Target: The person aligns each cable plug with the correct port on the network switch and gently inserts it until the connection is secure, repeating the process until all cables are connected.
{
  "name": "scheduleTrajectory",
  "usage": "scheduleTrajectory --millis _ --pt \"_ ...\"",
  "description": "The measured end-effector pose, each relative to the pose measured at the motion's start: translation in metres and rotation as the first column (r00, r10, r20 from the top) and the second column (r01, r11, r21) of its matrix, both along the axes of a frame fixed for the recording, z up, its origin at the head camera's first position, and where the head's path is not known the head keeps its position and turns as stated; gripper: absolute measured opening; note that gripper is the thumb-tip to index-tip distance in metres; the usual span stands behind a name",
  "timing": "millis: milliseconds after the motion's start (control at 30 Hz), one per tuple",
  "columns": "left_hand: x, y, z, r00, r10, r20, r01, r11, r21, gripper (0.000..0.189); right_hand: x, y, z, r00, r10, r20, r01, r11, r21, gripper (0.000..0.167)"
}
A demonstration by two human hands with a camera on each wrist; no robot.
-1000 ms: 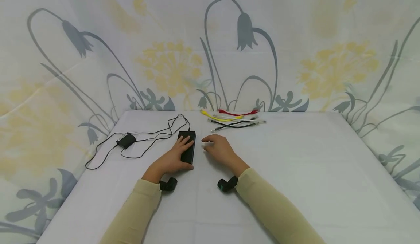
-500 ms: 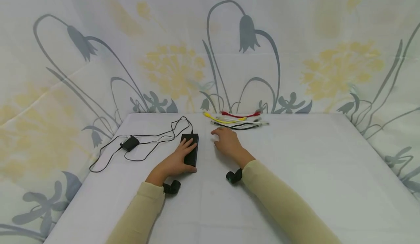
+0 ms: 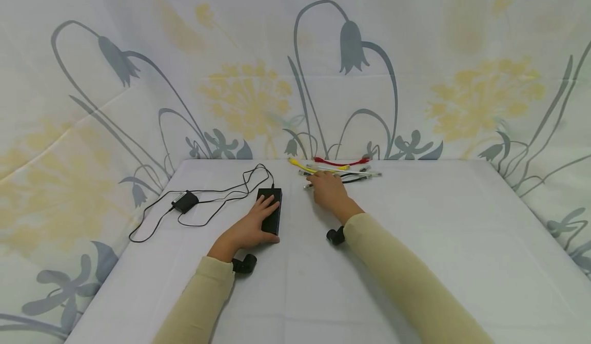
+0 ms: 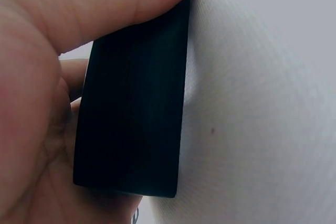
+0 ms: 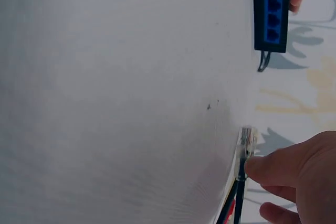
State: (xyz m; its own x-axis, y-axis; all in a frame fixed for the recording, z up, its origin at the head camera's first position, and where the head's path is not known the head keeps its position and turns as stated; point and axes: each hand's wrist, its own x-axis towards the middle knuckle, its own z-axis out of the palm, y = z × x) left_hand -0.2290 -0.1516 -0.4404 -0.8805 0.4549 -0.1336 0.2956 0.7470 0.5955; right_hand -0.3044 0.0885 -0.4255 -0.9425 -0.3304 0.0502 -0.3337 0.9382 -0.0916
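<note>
My left hand (image 3: 249,227) holds a black network switch (image 3: 272,223), fingers spread over its top and the thumb against its near end. The left wrist view shows the thumb lying across the switch's dark side (image 4: 134,114). A row of blue ports (image 5: 273,4) faces right, visible from the right wrist. My right hand (image 3: 330,191) is at the small pile of network cables. There the thumb (image 5: 273,165) touches the clear plug (image 5: 245,137) of a black network cable (image 5: 239,200). Whether a finger pinches it from behind is hidden.
A black power adapter (image 3: 185,202) lies left of the switch, its thin cord looping to the switch's far end. Yellow (image 3: 300,164), red (image 3: 341,163) and white (image 3: 369,173) cables lie near the table's back edge. A flowered curtain (image 3: 249,97) hangs behind.
My right hand has moved from beside the switch, forward and right, to the cable pile. The left hand has stayed on the switch. The head view has shifted slightly.
</note>
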Motion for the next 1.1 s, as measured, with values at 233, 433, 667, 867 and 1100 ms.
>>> scheduleTrajectory --millis 233,433,667,867,1100 --pt "0.0 0.0 0.001 1.0 -0.004 -0.002 0.004 1.0 -0.003 0.093 -0.007 -0.001 0.001 0.999 -0.003 0.039 0.002 1.0 0.031 0.037" --pt "0.001 0.0 0.003 1.0 -0.009 0.013 0.009 1.0 0.006 0.093 -0.011 -0.003 0.001 0.999 0.006 0.054 -0.01 0.998 0.068 0.033" --pt "-0.001 0.0 0.0 1.0 -0.018 -0.001 0.018 1.0 0.0 0.093 -0.012 -0.003 0.004 0.999 0.03 0.038 -0.034 0.995 0.092 0.023" --pt "0.0 0.0 0.0 1.0 -0.023 -0.004 0.023 1.0 -0.012 0.093 -0.011 -0.001 0.004 0.999 0.034 0.041 -0.038 0.995 0.093 0.022" --pt "0.002 -0.001 0.004 1.0 -0.02 -0.003 0.02 1.0 -0.012 0.092 -0.018 0.006 0.002 0.998 0.053 -0.03 -0.052 0.998 0.027 0.023"
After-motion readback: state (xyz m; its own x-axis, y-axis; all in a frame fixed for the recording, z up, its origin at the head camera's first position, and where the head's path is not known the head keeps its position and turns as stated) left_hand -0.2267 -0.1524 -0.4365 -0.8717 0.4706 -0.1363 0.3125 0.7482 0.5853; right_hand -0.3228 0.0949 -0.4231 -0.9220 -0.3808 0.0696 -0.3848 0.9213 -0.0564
